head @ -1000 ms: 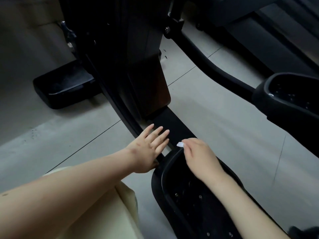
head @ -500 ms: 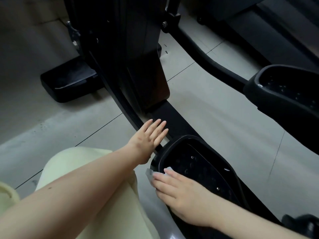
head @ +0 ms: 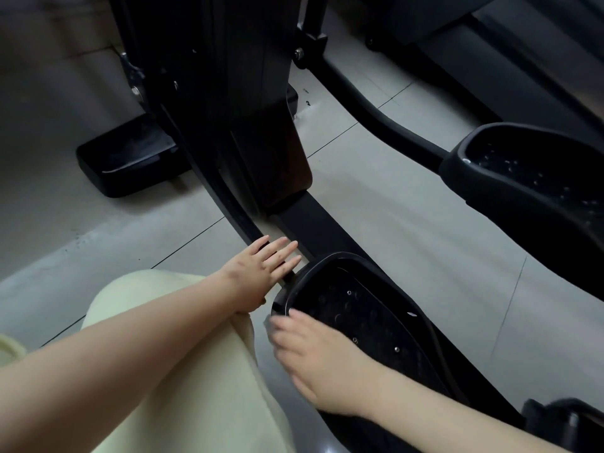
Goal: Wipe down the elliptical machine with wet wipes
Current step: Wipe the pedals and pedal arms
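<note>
Black oval plastic pedal [head: 359,308], long axis along your forearm: right hand [head: 313,361] flat-fingered on pale wet wipe [head: 268,322] at left rim; left hand [head: 258,273] flat, empty, just ahead.

Left hand [head: 258,273] flat, fingers straight; right hand [head: 315,353] blurred, fingers extended.

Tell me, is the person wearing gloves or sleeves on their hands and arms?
No. The left hand and right hand are bare: no gloves, rings or watch. No sleeves show either. Pale yellow-green cloth covers the knee.
</note>
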